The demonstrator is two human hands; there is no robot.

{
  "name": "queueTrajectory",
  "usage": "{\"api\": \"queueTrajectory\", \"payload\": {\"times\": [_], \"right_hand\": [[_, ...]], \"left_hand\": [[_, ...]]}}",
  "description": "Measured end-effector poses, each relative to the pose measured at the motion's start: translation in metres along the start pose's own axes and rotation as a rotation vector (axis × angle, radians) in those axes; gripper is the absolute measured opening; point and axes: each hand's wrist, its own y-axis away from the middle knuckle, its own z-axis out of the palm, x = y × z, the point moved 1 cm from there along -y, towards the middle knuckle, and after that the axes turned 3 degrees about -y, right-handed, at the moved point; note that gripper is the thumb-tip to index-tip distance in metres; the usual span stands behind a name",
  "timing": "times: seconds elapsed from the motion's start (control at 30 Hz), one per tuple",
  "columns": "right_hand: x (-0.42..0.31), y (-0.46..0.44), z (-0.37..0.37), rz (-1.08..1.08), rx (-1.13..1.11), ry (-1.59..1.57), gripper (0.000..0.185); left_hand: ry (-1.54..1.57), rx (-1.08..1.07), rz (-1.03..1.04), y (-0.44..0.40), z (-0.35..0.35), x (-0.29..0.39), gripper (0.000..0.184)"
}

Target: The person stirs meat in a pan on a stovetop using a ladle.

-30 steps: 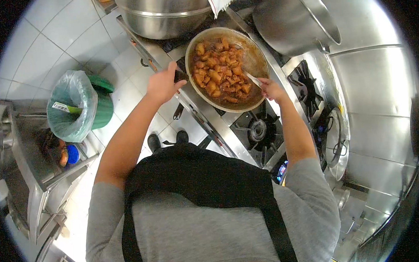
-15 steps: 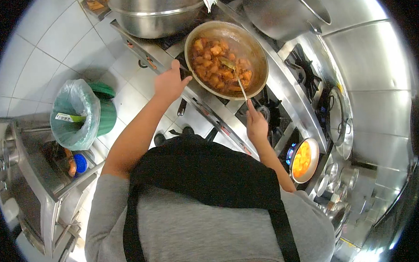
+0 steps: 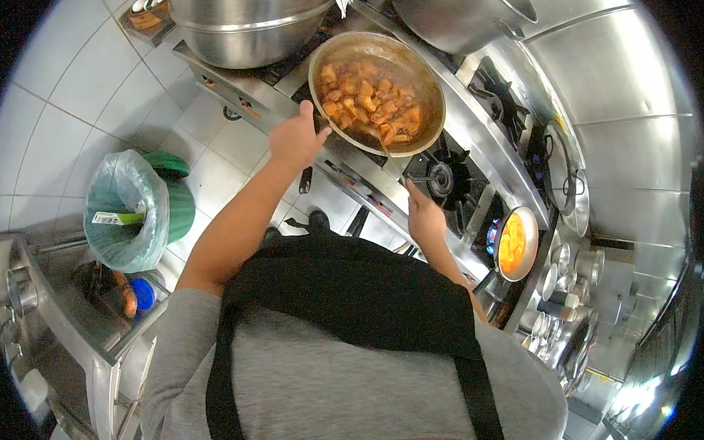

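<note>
One thin, blurred spoon (image 3: pixel 385 147) slants up-left from your closed right hand (image 3: pixel 426 217) into the pan (image 3: pixel 418 69) your left hand (image 3: pixel 296 139) clasps

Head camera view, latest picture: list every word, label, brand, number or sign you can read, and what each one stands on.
No text can be read.
White label with dark marks, inside the green plastic bin: too small and blurred to read.
Wide metal pan, large steel pot, black apron, grey shirt: no lettering that I can make out.
</note>
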Motion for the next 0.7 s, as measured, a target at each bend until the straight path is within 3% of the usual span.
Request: {"api": "queueTrajectory", "payload": {"times": [0.17,0.23,0.33,0.43,0.5,0.63,0.7], "right_hand": [[-0.019,-0.042,-0.025,0.042,0.048,0.108,0.033],[-0.022,-0.031,-0.057,-0.140,0.145,0.090,0.035],[-0.047,-0.020,-0.088,-0.314,0.114,0.052,0.041],[-0.072,-0.041,-0.063,-0.455,0.058,0.104,0.043],[-0.090,-0.059,-0.038,-0.451,-0.097,0.304,0.045],[-0.063,-0.127,-0.004,-0.226,-0.246,0.657,0.036],[-0.054,-0.117,-0.039,-0.245,-0.097,0.396,0.029]], "left_hand": [[-0.037,-0.036,0.004,0.004,-0.006,0.002,0.046],[-0.037,-0.064,-0.012,0.004,-0.009,0.005,0.046],[-0.016,-0.060,-0.021,0.004,-0.004,0.003,0.048],[-0.020,-0.041,-0.003,0.002,0.002,-0.001,0.049],[-0.031,-0.044,0.001,-0.001,0.001,0.000,0.049],[-0.042,-0.047,-0.001,0.002,-0.001,0.001,0.048],[-0.053,-0.033,0.003,0.002,-0.001,0.000,0.048]]}}
